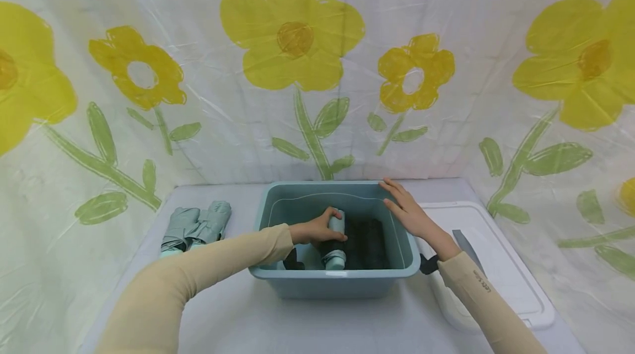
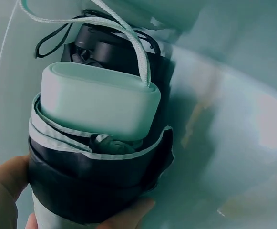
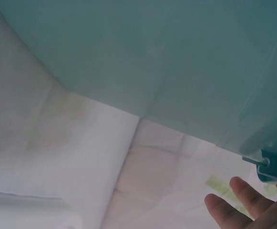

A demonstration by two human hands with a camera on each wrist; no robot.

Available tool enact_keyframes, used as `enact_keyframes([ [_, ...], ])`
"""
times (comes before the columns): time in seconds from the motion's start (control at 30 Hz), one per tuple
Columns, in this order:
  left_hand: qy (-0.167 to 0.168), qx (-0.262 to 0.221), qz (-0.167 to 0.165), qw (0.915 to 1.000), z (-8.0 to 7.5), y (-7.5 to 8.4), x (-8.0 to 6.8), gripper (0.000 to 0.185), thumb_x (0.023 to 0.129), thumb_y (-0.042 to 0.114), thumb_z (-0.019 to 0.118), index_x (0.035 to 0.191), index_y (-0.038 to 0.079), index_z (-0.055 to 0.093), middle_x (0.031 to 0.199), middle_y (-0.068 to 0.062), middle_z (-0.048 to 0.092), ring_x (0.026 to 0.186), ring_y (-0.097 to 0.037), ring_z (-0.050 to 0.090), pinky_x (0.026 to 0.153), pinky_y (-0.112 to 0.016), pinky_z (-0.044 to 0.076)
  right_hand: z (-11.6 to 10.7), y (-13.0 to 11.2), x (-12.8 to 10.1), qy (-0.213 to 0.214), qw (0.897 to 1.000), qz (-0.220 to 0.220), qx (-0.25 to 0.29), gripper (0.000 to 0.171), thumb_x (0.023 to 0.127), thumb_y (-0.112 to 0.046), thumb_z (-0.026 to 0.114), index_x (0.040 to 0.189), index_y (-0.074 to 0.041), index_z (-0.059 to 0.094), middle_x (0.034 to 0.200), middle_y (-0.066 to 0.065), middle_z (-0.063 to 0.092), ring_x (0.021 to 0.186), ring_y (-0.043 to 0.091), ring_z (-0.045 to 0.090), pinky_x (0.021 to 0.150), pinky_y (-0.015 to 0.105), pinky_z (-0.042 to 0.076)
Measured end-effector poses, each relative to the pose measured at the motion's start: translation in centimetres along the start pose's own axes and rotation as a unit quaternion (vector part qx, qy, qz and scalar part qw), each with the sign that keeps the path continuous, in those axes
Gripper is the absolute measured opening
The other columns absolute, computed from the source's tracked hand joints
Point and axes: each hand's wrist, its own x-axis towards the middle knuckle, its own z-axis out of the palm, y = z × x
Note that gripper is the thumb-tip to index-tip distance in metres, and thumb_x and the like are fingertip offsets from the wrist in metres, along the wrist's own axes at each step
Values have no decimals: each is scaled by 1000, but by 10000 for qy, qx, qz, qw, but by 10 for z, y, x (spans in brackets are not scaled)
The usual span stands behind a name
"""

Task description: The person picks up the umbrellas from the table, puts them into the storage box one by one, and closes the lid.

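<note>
Head view: left hand (image 1: 317, 230) grips folded umbrella (image 1: 337, 225) inside bin (image 1: 332, 287), bin floor (image 1: 311, 260) showing beside it; right hand (image 1: 410, 215), fingers spread, at right rim (image 1: 413, 249).

Flower-print curtain (image 1: 317, 73) behind a pale table (image 1: 238, 307)

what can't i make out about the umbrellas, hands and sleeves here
- Head: lower ends of the tabletop umbrellas, behind the left sleeve.
- Head: print on the right sleeve, too small to read surely.
- Left wrist: held umbrella, cut off by the bottom edge.
- Right wrist: much of the right hand, cut off by the frame corner.
</note>
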Motion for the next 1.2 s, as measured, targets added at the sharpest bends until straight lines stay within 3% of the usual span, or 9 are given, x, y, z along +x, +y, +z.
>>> enact_keyframes([
  [0.17,47,130,8,9999,1,-3,2,51,87,18,65,124,10,31,116,-19,39,91,-27,48,68,-34,45,-1,1,1,11,10000,1,-12,49,101,-19,39,146,-5,27,152,18,16,138,40,15,104,64,16],
  [0.4,9,4,-172,9999,2,-8,4,52,86,17,66,122,11,30,111,-17,39,89,-26,46,62,-34,45,0,2,2,-3,10000,-12,-29,49,101,-20,39,146,-6,27,152,18,16,138,40,15,103,64,16],
  [0.63,79,196,-193,9996,5,-12,4,52,84,15,69,119,9,31,109,-16,40,90,-26,44,72,-33,41,1,4,2,52,10000,-20,6,48,100,-17,39,145,-5,27,152,17,16,138,40,15,103,64,15],
  [0.87,180,284,-32,9994,8,-19,7,50,82,11,70,112,8,31,100,-14,40,85,-25,44,67,-29,39,1,4,1,56,10000,17,17,48,101,-22,38,146,-7,27,152,16,16,138,39,14,104,63,15],
  [1.0,215,467,28,9987,10,-18,6,50,82,10,71,111,7,31,95,-12,40,79,-24,43,63,-28,38,1,4,1,53,10000,-6,4,48,101,-22,38,146,-6,27,152,17,16,138,39,14,104,63,15],
  [1.2,265,1156,29,9929,14,-14,1,52,83,16,71,114,7,30,79,-7,43,66,-20,43,56,-25,36,1,3,0,72,10000,-35,11,48,101,-21,38,145,-6,28,152,17,17,138,39,15,104,63,16],
])
